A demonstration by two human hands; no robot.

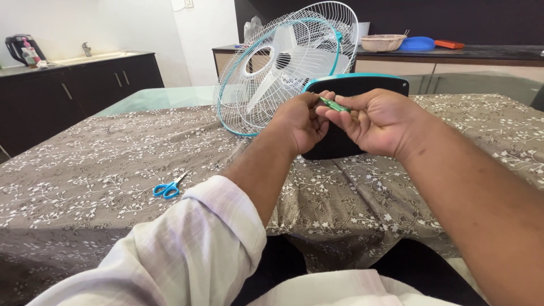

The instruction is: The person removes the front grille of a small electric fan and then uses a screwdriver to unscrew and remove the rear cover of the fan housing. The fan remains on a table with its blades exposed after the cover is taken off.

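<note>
Kitchen-side tabletop (85, 192) under a floral cloth: we've got a small green part (334, 105) pinched between left hand (300, 122) and right hand (377, 122) fingertips, raised for a close look, just before the fan (283, 62) lying on its side, scissors (169, 187) well apart.

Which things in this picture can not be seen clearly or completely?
- Small green object, head view: too small to identify; fingers of the left hand and right hand cover its ends.
- Fan base, head view: both hands hide most of it.
- Fan grille, head view: how it joins the base is hidden behind the left hand.
- Blue scissors, head view: blades too small to judge.
- Right forearm: cut off by the frame edge.
</note>
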